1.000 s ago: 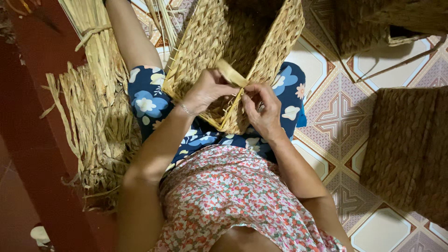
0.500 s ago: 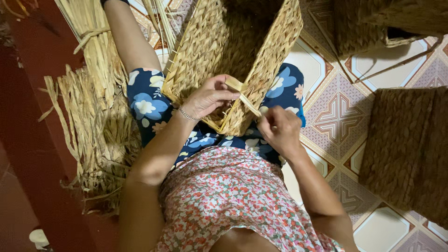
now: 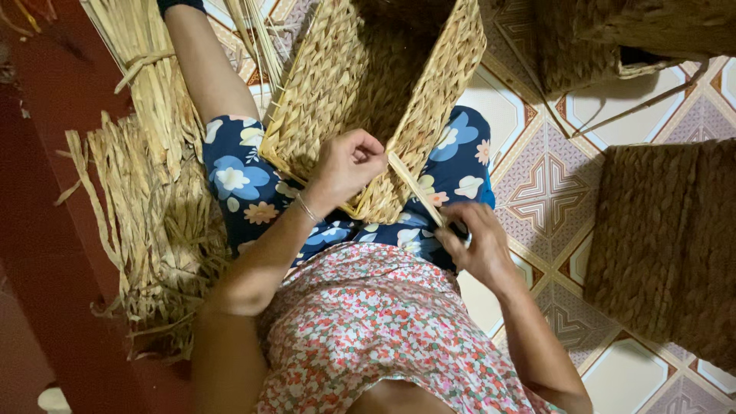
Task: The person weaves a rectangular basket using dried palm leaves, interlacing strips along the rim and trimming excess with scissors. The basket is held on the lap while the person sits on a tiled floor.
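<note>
On the person's lap, propped against the blue floral shorts, sits a large rectangular basket of woven pale straw (image 3: 360,84), open side toward the camera, one corner pointing down between the thighs. Looks light but bulky, walls stiff enough to hold shape yet with some give; best held at the rim or corner, where the weave is thickest. Left hand (image 3: 349,165) is clenched on the near rim at that corner, steadying it. Right hand (image 3: 475,245) is closed around the free end of a flat pale straw strand (image 3: 414,188) that runs taut from the corner down to the fist; the strand looks thin, flexible, likely to fray or snap if yanked, so grip near the end and pull along its length. Floor (image 3: 552,184) is patterned ceramic tile, hard and smooth. Loose bundles of dried straw (image 3: 146,192) lie just beside the left leg, over a dark red strip of floor. Darker brown woven baskets (image 3: 667,238) stand near on the right side and at top right.
</note>
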